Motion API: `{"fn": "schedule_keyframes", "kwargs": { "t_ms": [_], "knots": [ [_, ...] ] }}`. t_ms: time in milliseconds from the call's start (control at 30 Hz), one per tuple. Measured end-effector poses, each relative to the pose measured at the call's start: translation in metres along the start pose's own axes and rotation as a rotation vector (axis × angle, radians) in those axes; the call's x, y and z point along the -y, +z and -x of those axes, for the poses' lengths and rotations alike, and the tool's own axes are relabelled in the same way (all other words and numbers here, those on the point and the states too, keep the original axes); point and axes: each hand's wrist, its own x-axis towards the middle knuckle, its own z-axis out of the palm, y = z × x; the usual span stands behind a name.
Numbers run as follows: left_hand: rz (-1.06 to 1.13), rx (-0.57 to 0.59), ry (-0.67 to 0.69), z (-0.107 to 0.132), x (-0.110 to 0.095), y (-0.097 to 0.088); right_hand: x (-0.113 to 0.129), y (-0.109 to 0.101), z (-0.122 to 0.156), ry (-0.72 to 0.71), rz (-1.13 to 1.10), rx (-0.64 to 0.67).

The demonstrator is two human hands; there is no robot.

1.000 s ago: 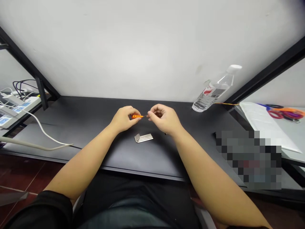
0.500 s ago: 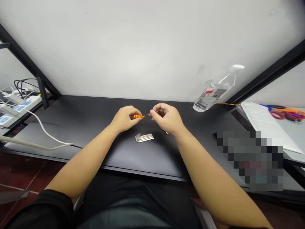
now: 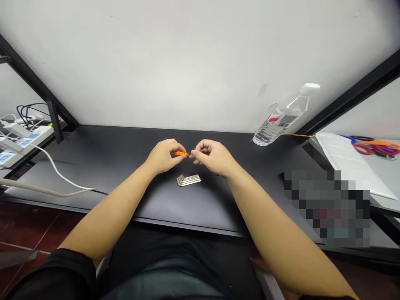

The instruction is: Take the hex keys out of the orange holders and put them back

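My left hand (image 3: pixel 165 156) is closed on an orange hex key holder (image 3: pixel 180 153) with a row of holes along it. My right hand (image 3: pixel 212 156) pinches a small hex key (image 3: pixel 190 154) at the holder's right end; most of it is hidden by the fingers, and I cannot tell whether it sits in a hole. Below the hands, several L-shaped hex keys (image 3: pixel 189 180) lie side by side on the black table, bent ends to the left. A small dark item (image 3: pixel 218 175) shows partly from under my right hand.
A clear water bottle (image 3: pixel 281 116) stands at the back right against the white wall. A blurred-out patch (image 3: pixel 331 208) covers something on the right. At the left are a power strip (image 3: pixel 28 146) and white cables (image 3: pixel 59 168). Scissors-like coloured handles (image 3: pixel 378 148) lie far right.
My right hand has moved slightly left and down, bringing the hex key up to the holder. Less of its shaft shows now. My left hand has stayed nearly still.
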Motion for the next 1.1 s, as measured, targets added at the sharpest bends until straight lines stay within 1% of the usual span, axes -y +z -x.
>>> {"fn": "schedule_keyframes", "kwargs": {
  "t_ms": [67,100,133,233,300,467,633,700,767,833,900,967,1100],
  "knots": [
    [0.016,0.021,0.002,0.000,-0.001,-0.001,0.000,0.000,0.000,0.035,0.025,0.073],
    [0.024,0.029,0.000,0.000,-0.002,-0.001,-0.001,0.000,-0.001,0.032,0.054,0.083],
    [0.033,0.032,-0.006,0.000,-0.003,-0.001,-0.002,-0.001,-0.001,0.013,0.088,0.073],
    [0.061,0.031,-0.044,-0.001,-0.004,-0.003,-0.004,-0.005,-0.002,-0.089,0.185,-0.024],
    [0.085,0.033,-0.078,0.000,-0.004,-0.004,-0.005,-0.007,-0.002,-0.148,0.234,-0.057],
    [0.146,0.036,-0.152,0.001,-0.005,-0.004,-0.006,-0.008,-0.003,-0.277,0.351,-0.032],
    [0.344,0.042,-0.179,0.001,-0.006,-0.001,-0.006,-0.005,-0.003,-0.300,0.431,0.016],
    [0.423,0.050,-0.192,0.001,-0.005,0.000,-0.005,-0.006,-0.002,-0.274,0.461,0.087],
    [0.450,0.055,-0.214,0.001,-0.004,0.000,-0.005,-0.006,-0.001,-0.224,0.509,0.225],
    [0.425,0.040,-0.244,0.000,-0.002,0.000,-0.004,-0.006,0.001,-0.174,0.555,0.387],
    [0.375,0.016,-0.271,0.000,-0.001,-0.001,-0.004,-0.004,0.003,-0.137,0.587,0.507],
    [0.339,0.013,-0.279,0.000,-0.001,-0.001,-0.002,-0.002,0.004,-0.091,0.619,0.560],
    [0.311,0.045,-0.267,0.000,-0.001,-0.001,0.005,-0.001,0.005,0.018,0.692,0.618]
  ]
}}
